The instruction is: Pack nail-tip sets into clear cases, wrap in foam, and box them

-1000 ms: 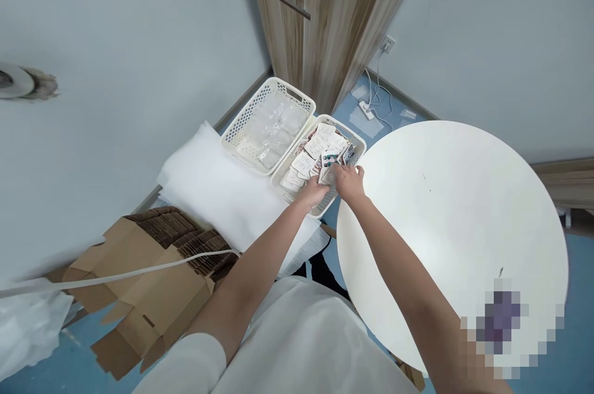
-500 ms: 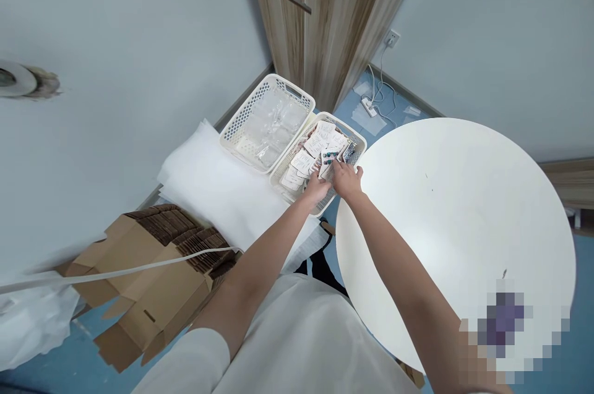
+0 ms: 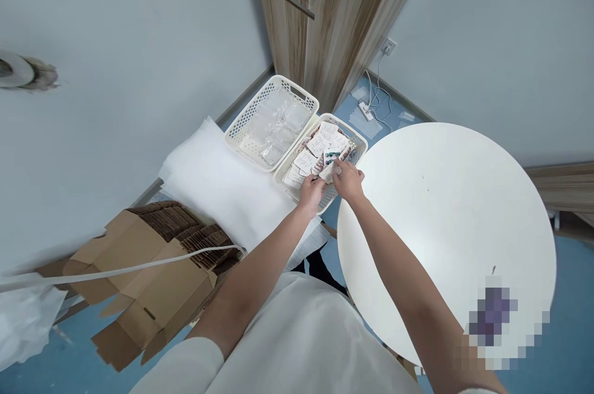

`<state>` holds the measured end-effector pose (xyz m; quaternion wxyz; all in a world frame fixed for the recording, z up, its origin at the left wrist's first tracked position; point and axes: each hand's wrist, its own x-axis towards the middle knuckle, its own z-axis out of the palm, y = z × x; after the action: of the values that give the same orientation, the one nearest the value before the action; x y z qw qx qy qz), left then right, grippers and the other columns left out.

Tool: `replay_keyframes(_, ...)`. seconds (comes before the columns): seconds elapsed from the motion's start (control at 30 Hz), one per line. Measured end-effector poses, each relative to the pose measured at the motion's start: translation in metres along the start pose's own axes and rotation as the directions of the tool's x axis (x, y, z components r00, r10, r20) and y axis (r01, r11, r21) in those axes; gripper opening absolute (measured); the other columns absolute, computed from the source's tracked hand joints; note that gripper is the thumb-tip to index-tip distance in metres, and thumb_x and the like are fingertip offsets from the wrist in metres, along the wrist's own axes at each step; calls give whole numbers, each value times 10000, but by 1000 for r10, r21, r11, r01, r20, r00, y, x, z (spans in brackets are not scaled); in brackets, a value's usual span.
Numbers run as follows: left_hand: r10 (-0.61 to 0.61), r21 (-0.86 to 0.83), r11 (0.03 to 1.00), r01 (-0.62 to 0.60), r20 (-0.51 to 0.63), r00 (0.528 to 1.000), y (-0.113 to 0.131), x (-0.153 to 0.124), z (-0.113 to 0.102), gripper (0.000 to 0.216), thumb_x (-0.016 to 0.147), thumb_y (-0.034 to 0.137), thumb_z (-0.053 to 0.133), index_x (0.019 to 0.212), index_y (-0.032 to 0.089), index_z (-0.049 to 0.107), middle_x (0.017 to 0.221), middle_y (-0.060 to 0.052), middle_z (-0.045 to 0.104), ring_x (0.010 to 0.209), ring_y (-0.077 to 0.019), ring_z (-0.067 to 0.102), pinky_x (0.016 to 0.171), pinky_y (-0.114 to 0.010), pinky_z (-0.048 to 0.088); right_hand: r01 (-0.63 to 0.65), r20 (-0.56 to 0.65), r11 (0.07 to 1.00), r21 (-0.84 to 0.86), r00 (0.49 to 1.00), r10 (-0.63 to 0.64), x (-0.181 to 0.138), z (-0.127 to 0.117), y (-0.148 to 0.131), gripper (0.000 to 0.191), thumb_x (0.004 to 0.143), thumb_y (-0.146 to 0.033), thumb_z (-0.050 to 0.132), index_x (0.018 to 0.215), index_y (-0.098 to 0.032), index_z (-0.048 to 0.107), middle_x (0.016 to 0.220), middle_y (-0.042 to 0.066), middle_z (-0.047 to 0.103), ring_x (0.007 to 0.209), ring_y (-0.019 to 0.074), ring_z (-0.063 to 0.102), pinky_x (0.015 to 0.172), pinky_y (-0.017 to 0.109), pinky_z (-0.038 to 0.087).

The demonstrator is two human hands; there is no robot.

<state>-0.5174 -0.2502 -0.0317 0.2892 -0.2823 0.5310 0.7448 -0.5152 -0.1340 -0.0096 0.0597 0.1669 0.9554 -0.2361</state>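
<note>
Over the near end of a cream perforated basket, both of my hands are close together. My right hand pinches a small white card by its right side. Left of it, my left hand has its fingers closed near the card's lower left end; what is between them is too small to tell. Just beyond the fingers lies a card with blue-green round pieces. More white printed cards fill the basket in a loose heap, some with reddish pieces showing.
A second cream basket with clear plastic bags adjoins on the left. White foam sheets lie in front of it. Flattened cardboard boxes are at lower left. A round white table stands right; a power strip lies behind.
My left hand has drawn slightly left and back from the cards. My right hand has tilted the white card up a little near its fingers. The view has shifted slightly.
</note>
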Motion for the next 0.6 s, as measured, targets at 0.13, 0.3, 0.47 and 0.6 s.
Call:
replay_keyframes(0.13, -27, -165, 986, 32, 32, 999, 8, -21, -6, 233, 702, 313, 611, 885, 188, 538, 935, -51, 610, 963, -181, 575, 810, -314, 424, 68, -133, 970, 231, 990, -38, -20, 1, -4, 327, 813, -288, 411, 1104, -202, 533, 1060, 90, 582, 943, 209, 542, 850, 387, 390)
replay_keyframes(0.3, 49, -251, 967, -39, 31, 998, 4, -34, -16, 245, 700, 380, 632, 806, 175, 552, 971, -61, 603, 1005, -190, 562, 852, -338, 427, 95, -281, 882, 461, 959, 43, -54, 2, -11, 271, 825, -333, 431, 1004, -195, 580, 988, 76, 607, 882, 178, 570, 801, 339, 450)
replay_keyframes(0.47, 74, -233, 971, -57, 63, 995, -8, -52, -16, 287, 678, 315, 683, 898, 187, 549, 998, -55, 600, 993, -182, 568, 860, -355, 445, 90, -334, 834, 544, 935, 117, -93, -6, -11, 238, 826, -346, 447, 932, -212, 612, 957, 53, 630, 941, 174, 565, 851, 346, 439)
replay_keyframes(0.6, 61, -172, 984, -40, 120, 991, -20, -74, -11, 300, 676, 224, 688, 936, 184, 545, 1050, -74, 581, 974, -165, 568, 845, -334, 461, 40, -351, 773, 633, 905, 240, -126, -14, 1, 240, 815, -365, 462, 899, -207, 622, 982, 57, 630, 963, 175, 565, 873, 353, 434)
